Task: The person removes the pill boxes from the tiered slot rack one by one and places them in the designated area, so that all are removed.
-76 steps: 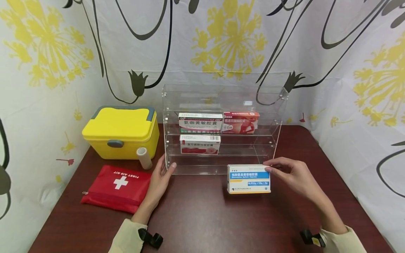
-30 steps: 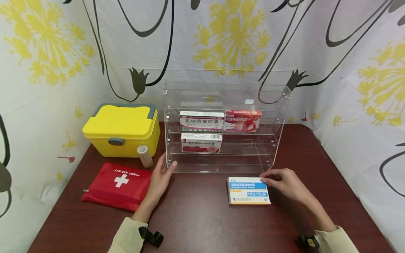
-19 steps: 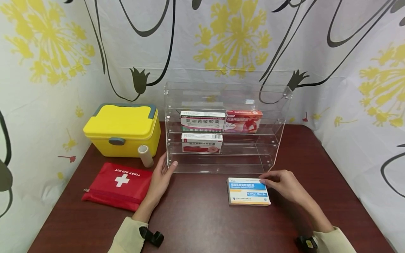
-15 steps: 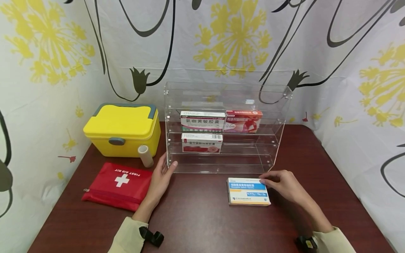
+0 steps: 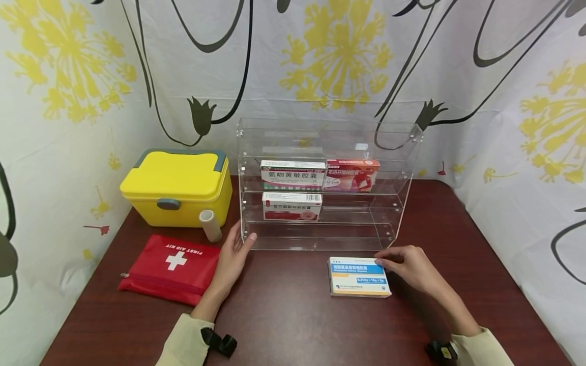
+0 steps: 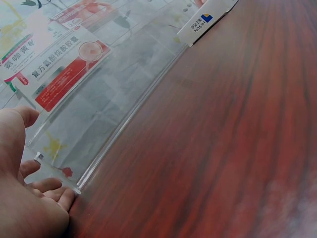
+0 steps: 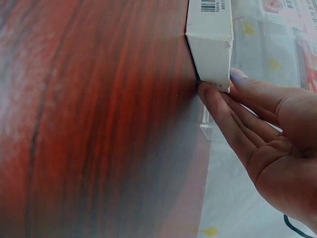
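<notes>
Head camera: a person sits or stands at a dark red wood-grain table (image 5: 293, 325), with 2 bare hands working before a clear acrylic display rack (image 5: 293, 244). The right hand (image 5: 409, 264) pinches the far right corner of a white, blue and yellow glucosamine sulfate capsule box (image 5: 359, 277) between thumb and fingers. This box is at the table just in front of the rack, right of its middle, its printed front turned upward; whether its whole underside meets the wood, I cannot tell. Right wrist view shows the thumb on 1 side of the box and a fingertip at the edge by the tabletop.

The left hand (image 5: 233, 259) is relaxed, thumb spread from the fingers, touching the rack's lower left corner.

On the rack are 3 medicine cartons: on the upper tier, a white and green capsule carton (image 5: 293, 176) beside a red ibuprofen capsule carton (image 5: 351, 176); below, a white and red capsule carton (image 5: 292, 207).

To the left, a yellow case (image 5: 176, 190) with a grey latch stands behind a white cylinder (image 5: 210, 226) and a red FIRST AID KIT pouch (image 5: 171, 269). Flower-printed cloth (image 5: 293, 76) hangs behind.
</notes>
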A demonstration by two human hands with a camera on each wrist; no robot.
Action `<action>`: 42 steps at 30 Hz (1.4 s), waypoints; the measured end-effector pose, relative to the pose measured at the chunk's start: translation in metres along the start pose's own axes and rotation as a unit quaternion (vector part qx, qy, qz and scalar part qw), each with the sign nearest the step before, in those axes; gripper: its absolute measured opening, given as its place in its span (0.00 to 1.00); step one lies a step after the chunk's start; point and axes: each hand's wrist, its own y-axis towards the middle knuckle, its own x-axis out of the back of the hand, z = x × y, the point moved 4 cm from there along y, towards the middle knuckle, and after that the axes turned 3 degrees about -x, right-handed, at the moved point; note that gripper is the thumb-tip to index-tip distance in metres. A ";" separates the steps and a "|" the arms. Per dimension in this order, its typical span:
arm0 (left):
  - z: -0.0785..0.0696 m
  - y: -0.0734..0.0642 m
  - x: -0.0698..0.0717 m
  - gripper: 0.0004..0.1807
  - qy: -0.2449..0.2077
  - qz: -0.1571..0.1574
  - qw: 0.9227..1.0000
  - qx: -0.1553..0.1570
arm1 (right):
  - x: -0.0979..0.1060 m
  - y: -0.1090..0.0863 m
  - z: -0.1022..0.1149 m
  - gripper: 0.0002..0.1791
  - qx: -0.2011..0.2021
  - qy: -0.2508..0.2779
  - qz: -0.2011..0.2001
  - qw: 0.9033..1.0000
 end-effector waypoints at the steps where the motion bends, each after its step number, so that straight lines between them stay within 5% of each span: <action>1: 0.000 0.000 0.000 0.35 0.000 0.000 1.000 0.000 | 0.000 0.000 0.000 0.07 0.001 -0.001 -0.001 1.000; 20: 0.001 0.001 0.000 0.35 0.005 -0.002 1.000 0.008 | 0.002 -0.002 -0.001 0.09 0.005 -0.005 -0.004 1.000; 26: 0.026 0.009 0.002 0.37 -0.006 -0.006 1.000 0.006 | 0.012 -0.006 0.002 0.08 0.009 -0.039 -0.027 0.999; 42: 0.035 0.010 0.002 0.37 0.002 -0.018 1.000 -0.016 | 0.029 -0.006 0.053 0.09 0.091 -0.055 -0.113 0.988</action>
